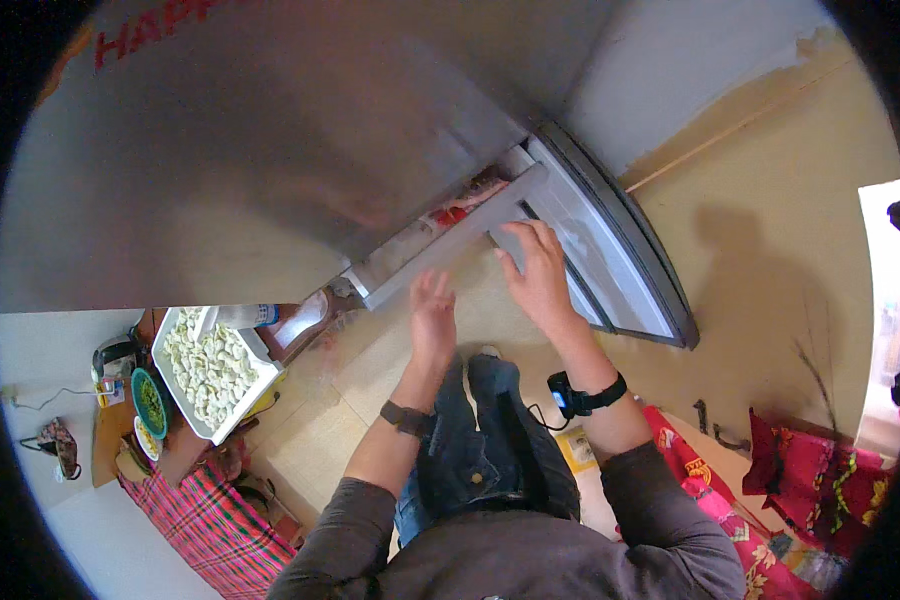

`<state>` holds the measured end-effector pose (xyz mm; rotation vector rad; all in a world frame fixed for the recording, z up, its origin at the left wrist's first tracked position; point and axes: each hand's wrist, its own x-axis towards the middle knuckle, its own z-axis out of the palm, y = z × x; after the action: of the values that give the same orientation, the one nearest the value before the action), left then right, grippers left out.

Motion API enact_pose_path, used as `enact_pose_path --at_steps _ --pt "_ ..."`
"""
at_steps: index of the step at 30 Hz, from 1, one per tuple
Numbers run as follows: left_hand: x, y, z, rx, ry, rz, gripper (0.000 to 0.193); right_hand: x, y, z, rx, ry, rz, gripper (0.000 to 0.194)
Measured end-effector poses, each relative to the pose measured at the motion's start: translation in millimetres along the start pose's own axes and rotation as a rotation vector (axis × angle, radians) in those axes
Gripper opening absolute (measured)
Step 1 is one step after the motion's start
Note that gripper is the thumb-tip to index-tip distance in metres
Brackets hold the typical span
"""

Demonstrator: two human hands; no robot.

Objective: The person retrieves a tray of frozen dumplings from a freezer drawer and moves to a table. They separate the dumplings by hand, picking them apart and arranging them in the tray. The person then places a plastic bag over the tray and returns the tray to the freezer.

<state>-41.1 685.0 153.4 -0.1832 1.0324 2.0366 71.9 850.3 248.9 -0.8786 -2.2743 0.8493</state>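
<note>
Before me a refrigerator [270, 172] has its lower door [607, 247] swung out to the right. A pale drawer [457, 232] is pulled partly out of it, with red and pinkish items [450, 215] inside. My left hand [433, 315] is raised near the drawer's front edge, fingers apart and slightly blurred, holding nothing. My right hand [536, 274] hovers by the drawer front and the inner side of the door, its fingers spread and curved, also holding nothing. Whether either hand touches the drawer cannot be told.
At left, a white tray of dumplings [210, 375] stands beside a teal bowl of green food [150, 403] and a small kitchen appliance [116, 360]. A plaid cloth [210, 532] lies lower left. Red patterned fabric [817, 480] is at lower right. A wall [765, 247] rises right of the door.
</note>
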Motion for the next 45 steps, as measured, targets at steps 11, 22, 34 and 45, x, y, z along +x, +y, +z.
enact_pose_path --at_steps 11,22,34,45 --pt "-28.4 -17.4 10.7 0.035 0.056 -0.094 0.069 49.8 -62.0 149.3 -0.401 -0.693 0.075 0.072" --pt "-41.9 57.0 -55.4 0.860 -0.146 0.074 0.034 35.6 -44.6 74.2 0.444 -0.501 0.168 0.017" --pt "-34.3 62.6 0.2 1.281 0.014 1.043 0.112 -34.8 -156.1 13.9 0.519 -0.286 -0.357 0.019" --pt "-125.2 142.9 -43.9 0.143 0.064 0.012 0.048 -101.1 -202.8 -7.8 0.582 -0.387 -0.717 0.026"
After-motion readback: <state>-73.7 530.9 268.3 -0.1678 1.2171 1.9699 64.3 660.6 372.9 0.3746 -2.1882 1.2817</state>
